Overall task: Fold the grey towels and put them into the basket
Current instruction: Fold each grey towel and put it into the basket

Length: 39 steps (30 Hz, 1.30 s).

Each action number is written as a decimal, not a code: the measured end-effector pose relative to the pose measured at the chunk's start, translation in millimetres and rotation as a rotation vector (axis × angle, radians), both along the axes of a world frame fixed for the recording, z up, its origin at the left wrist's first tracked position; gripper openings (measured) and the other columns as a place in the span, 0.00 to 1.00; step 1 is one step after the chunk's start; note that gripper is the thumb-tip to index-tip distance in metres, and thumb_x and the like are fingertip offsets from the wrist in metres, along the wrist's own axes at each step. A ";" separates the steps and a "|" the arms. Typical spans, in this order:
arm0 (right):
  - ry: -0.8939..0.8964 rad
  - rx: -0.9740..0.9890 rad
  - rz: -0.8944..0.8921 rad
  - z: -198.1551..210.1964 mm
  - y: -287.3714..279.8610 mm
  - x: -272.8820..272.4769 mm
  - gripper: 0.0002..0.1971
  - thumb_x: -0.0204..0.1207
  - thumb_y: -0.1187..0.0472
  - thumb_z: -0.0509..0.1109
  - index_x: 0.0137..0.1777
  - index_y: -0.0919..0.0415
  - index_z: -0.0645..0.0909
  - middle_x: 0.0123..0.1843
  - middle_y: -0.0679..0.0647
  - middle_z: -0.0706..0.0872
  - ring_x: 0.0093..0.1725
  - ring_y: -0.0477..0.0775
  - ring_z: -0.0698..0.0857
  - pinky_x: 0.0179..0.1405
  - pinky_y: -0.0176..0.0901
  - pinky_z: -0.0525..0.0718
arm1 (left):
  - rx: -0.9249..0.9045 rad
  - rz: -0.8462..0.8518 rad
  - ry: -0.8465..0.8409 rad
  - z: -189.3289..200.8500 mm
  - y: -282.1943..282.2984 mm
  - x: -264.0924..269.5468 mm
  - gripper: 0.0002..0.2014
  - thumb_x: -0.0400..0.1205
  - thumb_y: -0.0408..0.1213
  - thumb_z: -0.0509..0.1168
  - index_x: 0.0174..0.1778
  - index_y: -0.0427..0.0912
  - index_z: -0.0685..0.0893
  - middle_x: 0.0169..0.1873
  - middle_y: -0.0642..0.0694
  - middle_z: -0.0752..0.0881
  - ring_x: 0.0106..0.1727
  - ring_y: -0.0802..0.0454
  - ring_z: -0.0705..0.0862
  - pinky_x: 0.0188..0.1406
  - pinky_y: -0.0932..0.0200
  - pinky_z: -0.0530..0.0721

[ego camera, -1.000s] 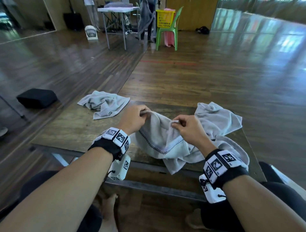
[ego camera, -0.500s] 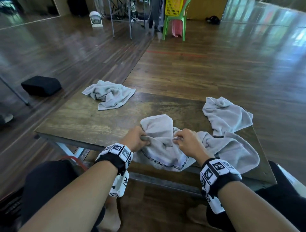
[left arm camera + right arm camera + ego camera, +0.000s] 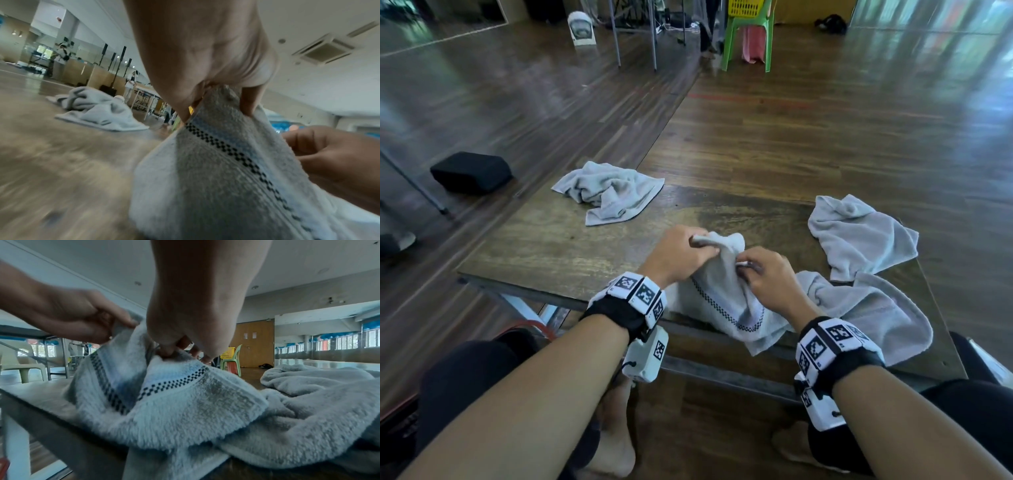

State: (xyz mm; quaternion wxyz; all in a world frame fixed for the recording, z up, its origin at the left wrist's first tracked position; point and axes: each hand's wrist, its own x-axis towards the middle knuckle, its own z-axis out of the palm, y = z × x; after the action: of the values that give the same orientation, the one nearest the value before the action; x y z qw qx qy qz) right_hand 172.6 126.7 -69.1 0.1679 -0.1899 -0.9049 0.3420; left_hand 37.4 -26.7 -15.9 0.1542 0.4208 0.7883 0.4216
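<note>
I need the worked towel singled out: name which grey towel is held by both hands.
The checker-striped towel at the table's near edge: left hand and right hand both pinch it; the others lie untouched.

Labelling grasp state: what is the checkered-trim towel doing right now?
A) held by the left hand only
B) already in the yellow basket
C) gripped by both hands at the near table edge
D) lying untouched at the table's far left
C: the left hand and right hand both pinch the checkered-trim towel, which drapes over the near edge of the table.
</note>
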 end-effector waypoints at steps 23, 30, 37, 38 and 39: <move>0.127 0.413 -0.325 174.3 169.2 -108.8 0.10 0.81 0.56 0.69 0.53 0.49 0.92 0.60 0.49 0.86 0.64 0.58 0.79 0.54 0.52 0.83 | 0.009 0.125 0.538 130.0 163.8 -137.3 0.18 0.82 0.39 0.66 0.24 0.54 0.80 0.24 0.57 0.75 0.34 0.42 0.82 0.30 0.59 0.67; 0.268 0.292 -0.599 191.7 216.0 -97.4 0.10 0.81 0.55 0.69 0.54 0.50 0.92 0.49 0.55 0.92 0.51 0.65 0.88 0.49 0.51 0.86 | -0.106 0.505 0.569 138.7 157.4 -173.7 0.12 0.84 0.44 0.63 0.59 0.54 0.89 0.50 0.38 0.89 0.54 0.31 0.87 0.47 0.44 0.84; 0.240 0.053 -0.595 158.2 214.8 -86.2 0.10 0.79 0.50 0.69 0.50 0.47 0.92 0.46 0.55 0.92 0.53 0.60 0.88 0.52 0.48 0.86 | 0.160 0.375 -0.123 115.3 145.5 -170.7 0.10 0.88 0.35 0.61 0.47 0.43 0.88 0.36 0.31 0.88 0.29 0.33 0.89 0.33 0.37 0.90; 0.244 0.007 -0.581 154.3 216.7 -85.4 0.10 0.80 0.52 0.69 0.47 0.49 0.92 0.43 0.54 0.92 0.52 0.59 0.90 0.53 0.49 0.87 | 0.182 0.354 -0.141 110.5 144.6 -171.1 0.11 0.87 0.34 0.62 0.44 0.44 0.88 0.38 0.32 0.88 0.33 0.32 0.90 0.37 0.35 0.91; 0.254 -0.047 -0.564 152.6 217.3 -84.0 0.09 0.81 0.54 0.69 0.43 0.50 0.91 0.40 0.54 0.93 0.48 0.57 0.92 0.52 0.51 0.90 | 0.198 0.339 -0.143 108.9 144.0 -170.2 0.12 0.87 0.34 0.62 0.42 0.45 0.89 0.40 0.34 0.89 0.37 0.33 0.91 0.40 0.38 0.91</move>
State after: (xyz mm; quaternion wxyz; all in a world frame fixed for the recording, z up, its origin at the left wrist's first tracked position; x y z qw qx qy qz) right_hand 88.5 344.0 83.5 0.3635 -0.3931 -0.7801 0.3236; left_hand -132.8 117.3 93.1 0.0947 0.2642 0.7896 0.5456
